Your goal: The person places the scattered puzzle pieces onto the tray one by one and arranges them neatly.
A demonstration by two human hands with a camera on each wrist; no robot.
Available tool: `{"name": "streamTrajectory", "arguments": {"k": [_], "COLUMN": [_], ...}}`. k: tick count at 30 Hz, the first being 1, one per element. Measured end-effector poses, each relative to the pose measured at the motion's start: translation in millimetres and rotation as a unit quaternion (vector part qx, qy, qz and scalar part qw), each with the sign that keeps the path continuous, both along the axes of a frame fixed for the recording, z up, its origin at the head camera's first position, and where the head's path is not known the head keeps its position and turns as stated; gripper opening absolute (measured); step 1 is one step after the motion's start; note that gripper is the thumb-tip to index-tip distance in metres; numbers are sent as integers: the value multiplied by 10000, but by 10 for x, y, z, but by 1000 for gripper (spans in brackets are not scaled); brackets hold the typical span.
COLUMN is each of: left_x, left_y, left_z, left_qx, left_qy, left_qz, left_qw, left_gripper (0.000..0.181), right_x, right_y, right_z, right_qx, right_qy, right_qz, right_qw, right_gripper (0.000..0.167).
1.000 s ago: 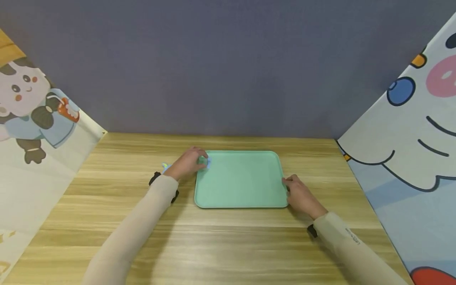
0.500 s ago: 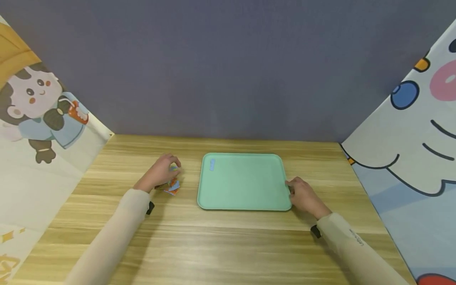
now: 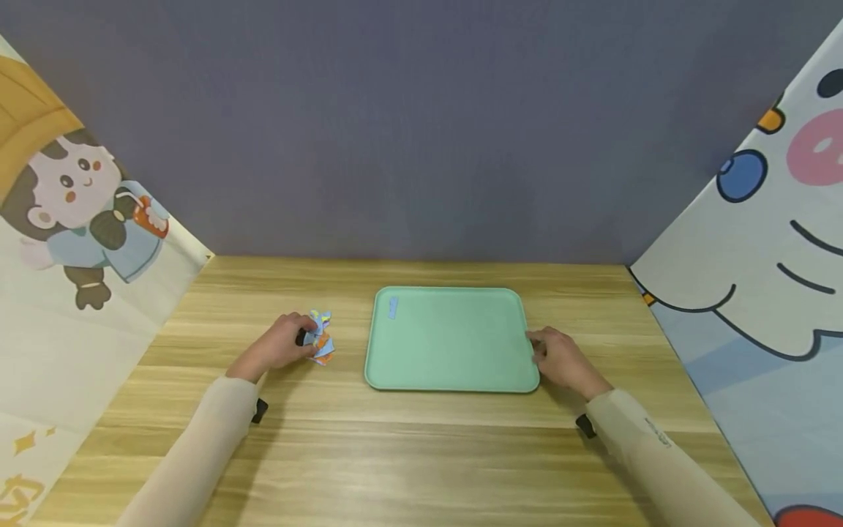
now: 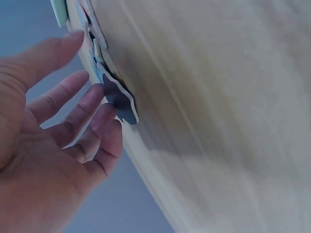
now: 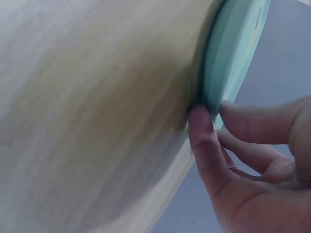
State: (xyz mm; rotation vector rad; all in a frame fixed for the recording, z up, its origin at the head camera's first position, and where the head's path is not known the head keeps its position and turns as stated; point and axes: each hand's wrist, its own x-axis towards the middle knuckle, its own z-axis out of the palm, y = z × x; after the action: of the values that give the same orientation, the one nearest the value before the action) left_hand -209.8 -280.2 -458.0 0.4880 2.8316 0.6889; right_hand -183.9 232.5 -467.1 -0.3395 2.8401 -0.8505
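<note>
Head view: left hand point(image 3: 282, 342) at flat colourful pieces point(image 3: 322, 345), right hand point(image 3: 561, 360) on green tray point(image 3: 454, 340).
Left fingers spread loosely against the pieces, left of the tray; right thumb and finger pinch its right rim; a blue strip point(image 3: 393, 307) lies inside, far left.

The table point(image 3: 421, 461) was of light wood with brown streaks and shone softly. Behind it stood a plain grey-blue wall point(image 3: 421, 132). The left wall point(image 3: 59, 351) showed a cartoon figure point(image 3: 82, 192), the right wall point(image 3: 744, 399) a big white character point(image 3: 744, 252).
</note>
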Motion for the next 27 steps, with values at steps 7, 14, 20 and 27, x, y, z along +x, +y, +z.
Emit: {"name": "streamTrajectory", "arguments": {"k": [7,14,20,27], "left_x": [9,-23,-83,-174], "left_y": [0,8,41,48], "left_z": [-43,-43,-76,-50], "left_qx": [39,62,131,-227], "left_qy": [123,194,85,316], "left_qz": [132,220,392,672], "left_qw": [9998,9996,9991,9970], "left_gripper": [40,41,50,68], "right_x": [-14,0,25,14], "right_y": [19,27,45,38], "right_z": [-33,-54,-93,-85], "right_qx": [-86,-131,-123,-130], "right_qy": [37,176,191,220], "right_qz": [108,116,58,80], "right_qw": [9999,9997,9997,9996], "right_gripper": [44,44,44,44]}}
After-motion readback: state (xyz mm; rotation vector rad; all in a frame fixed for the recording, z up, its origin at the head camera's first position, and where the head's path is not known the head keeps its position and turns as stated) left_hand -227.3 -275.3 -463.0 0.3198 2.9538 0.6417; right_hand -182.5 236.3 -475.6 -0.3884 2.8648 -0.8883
